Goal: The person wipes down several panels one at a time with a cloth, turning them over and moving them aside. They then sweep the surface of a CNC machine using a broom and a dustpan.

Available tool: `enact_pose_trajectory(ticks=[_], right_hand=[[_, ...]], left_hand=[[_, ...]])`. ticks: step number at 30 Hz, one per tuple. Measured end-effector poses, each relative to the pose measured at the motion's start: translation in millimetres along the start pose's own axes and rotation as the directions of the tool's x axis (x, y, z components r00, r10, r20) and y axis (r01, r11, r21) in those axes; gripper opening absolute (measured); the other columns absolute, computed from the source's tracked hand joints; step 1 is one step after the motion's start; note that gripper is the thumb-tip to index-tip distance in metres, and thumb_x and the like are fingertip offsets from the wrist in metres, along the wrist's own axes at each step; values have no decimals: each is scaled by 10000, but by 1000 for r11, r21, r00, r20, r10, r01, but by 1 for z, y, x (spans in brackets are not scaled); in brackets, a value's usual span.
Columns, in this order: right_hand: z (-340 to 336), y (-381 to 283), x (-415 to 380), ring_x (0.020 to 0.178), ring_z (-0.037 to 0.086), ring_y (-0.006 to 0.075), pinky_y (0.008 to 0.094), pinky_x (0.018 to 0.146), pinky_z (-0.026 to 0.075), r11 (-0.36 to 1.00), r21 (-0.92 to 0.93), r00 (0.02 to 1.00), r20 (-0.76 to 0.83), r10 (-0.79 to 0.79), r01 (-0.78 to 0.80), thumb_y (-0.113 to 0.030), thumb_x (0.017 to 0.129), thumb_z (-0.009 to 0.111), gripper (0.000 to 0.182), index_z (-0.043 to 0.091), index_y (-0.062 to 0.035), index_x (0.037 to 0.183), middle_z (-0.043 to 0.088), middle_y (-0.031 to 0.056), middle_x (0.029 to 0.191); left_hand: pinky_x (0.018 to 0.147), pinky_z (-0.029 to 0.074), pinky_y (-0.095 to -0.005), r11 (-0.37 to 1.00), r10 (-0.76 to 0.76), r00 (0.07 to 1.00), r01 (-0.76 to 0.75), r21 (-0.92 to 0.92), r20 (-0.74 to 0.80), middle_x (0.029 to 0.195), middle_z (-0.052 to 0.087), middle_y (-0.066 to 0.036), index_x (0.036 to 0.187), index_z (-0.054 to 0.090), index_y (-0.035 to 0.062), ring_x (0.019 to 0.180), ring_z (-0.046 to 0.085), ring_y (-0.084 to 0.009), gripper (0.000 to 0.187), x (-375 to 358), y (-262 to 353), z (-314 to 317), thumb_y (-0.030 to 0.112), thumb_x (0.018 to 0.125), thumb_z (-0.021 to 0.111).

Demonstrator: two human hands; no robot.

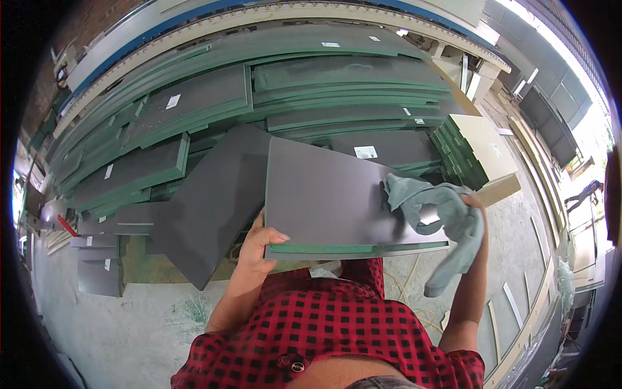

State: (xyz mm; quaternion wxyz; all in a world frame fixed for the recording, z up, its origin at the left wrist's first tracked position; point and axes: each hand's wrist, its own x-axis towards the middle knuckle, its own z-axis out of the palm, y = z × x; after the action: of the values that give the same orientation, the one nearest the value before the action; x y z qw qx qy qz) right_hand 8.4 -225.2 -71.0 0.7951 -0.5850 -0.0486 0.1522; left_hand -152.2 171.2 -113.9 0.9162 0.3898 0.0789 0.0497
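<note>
A dark grey panel with green edges lies tilted in front of my body. My left hand grips its near left corner, thumb on top and the other fingers hidden beneath. In my right hand is a pale green cloth, bunched, with one part hanging down past the panel's right end. The cloth's left end touches or hovers just over the panel's right side; which one I cannot tell. Left of this panel, another dark panel rests at an angle.
Stacks of dark panels with green edges fill the area ahead. Cream-coloured panels are piled at the right. Strips lie on the floor at the right. Small dark pieces stand at the left. Someone's leg shows far right.
</note>
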Motion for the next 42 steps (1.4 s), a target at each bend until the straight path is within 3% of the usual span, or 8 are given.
enact_pose_trajectory(ticks=[3,5,10,20,29,35,38,42], right_hand=[[-14,24,32,886,586,213,289,788,471,959,-261,986,-155,69,-108,-145,678,637,526,521,-17,1175,590,125,1025],[-19,63,46,1062,522,231,311,902,415,820,-568,961,-180,-210,73,-111,673,637,606,479,-31,1253,536,130,1177],[14,84,25,1143,477,311,349,952,379,350,-925,983,100,-157,150,-238,635,695,573,567,-113,1180,499,159,1202],[17,91,-12,696,570,170,285,655,432,550,-830,981,-19,-196,94,-88,563,714,297,621,-1,831,598,65,750],[-19,61,-10,650,575,136,266,618,461,919,-382,950,-241,-200,96,-47,589,689,282,626,-2,861,611,34,741],[-51,-49,32,691,590,151,278,629,478,736,-610,700,-386,-600,294,-103,641,693,351,625,11,967,637,74,797],[-84,-95,72,697,601,157,305,657,473,507,-826,500,-341,-796,245,-215,643,692,410,643,-2,991,657,96,759],[-120,-121,116,1004,558,320,383,875,409,248,-966,307,-257,-916,-70,-365,658,670,529,620,-69,1093,583,186,1096]], left_hand=[[832,429,-282,999,29,1000,-28,15,-9,1045,516,-96,1213,432,-20,963,517,-195,634,-1,-1,-2,-18,585,518],[823,427,-275,997,-66,998,65,-33,-8,1032,514,-90,1214,431,-21,943,517,-184,627,0,-3,-9,-15,592,512],[815,423,-277,1000,-14,1000,14,-2,-17,1020,514,-82,1209,438,-21,931,514,-179,618,0,1,2,-6,596,516],[852,426,-311,999,19,998,-21,-41,-52,1046,524,-98,1218,427,-20,966,520,-229,655,-2,0,8,-15,571,527],[855,433,-310,998,56,997,-57,-17,-59,1042,535,-104,1209,431,-30,970,530,-231,654,1,-4,3,-27,558,495],[849,440,-302,998,37,998,-40,-58,-41,1055,531,-109,1217,430,-28,953,536,-230,659,1,-4,2,-24,562,492],[841,446,-298,999,27,997,-31,-44,-74,1056,531,-112,1216,431,-27,945,542,-232,659,0,-3,2,-18,561,503],[877,439,-322,999,47,986,-44,22,-157,1102,535,-125,1245,431,-20,991,540,-250,682,0,-6,-6,-15,565,476]])
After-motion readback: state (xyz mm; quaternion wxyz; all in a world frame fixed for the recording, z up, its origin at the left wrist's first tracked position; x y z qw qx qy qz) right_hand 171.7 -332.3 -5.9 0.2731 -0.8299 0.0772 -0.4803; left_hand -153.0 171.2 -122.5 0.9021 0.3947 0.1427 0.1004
